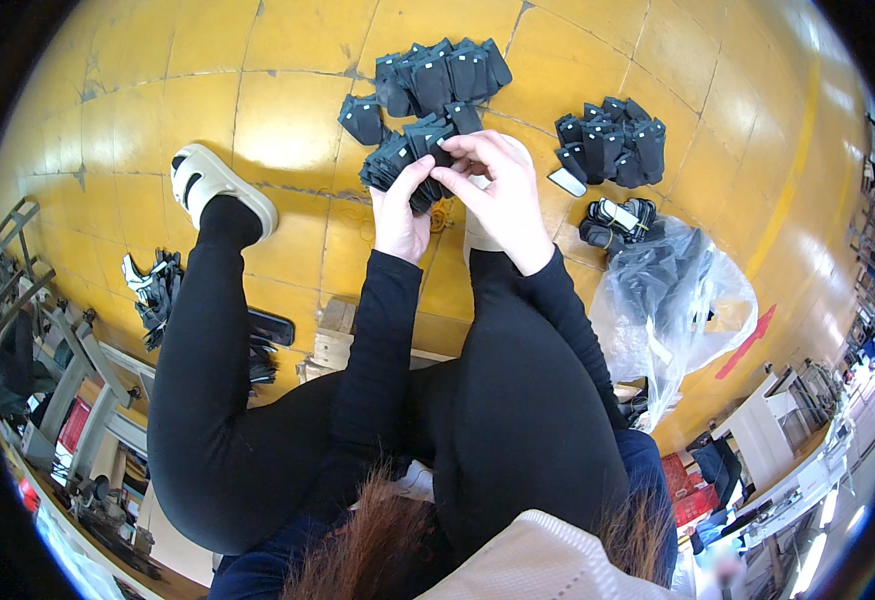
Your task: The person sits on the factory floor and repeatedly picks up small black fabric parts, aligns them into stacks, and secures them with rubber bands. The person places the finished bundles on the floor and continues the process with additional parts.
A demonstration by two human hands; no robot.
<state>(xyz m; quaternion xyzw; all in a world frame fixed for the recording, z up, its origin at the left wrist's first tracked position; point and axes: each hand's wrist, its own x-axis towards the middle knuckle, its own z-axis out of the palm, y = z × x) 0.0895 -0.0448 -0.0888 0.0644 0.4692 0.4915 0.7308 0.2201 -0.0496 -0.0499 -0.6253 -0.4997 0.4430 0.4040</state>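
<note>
A thick, fanned bundle of dark grey-black fabric pieces [390,162] with small pale marks is held up in front of me. My left hand [403,218] is closed round its near side, thumb on top. At the bundle's right edge, the thumb and fingers of my right hand [500,190] pinch together on the pieces; exactly how many they grip is hidden. Just beyond, on the floor, lies a larger spread of similar dark pieces [443,78], with a small pile [362,119] to its left.
Another group of dark pieces [613,145] lies right on the yellow floor [288,110]. Near it are a banded dark bundle [623,218] and a clear plastic bag [673,300]. A phone [271,327] and more dark bundles [161,295] lie left, past my sandal [220,185].
</note>
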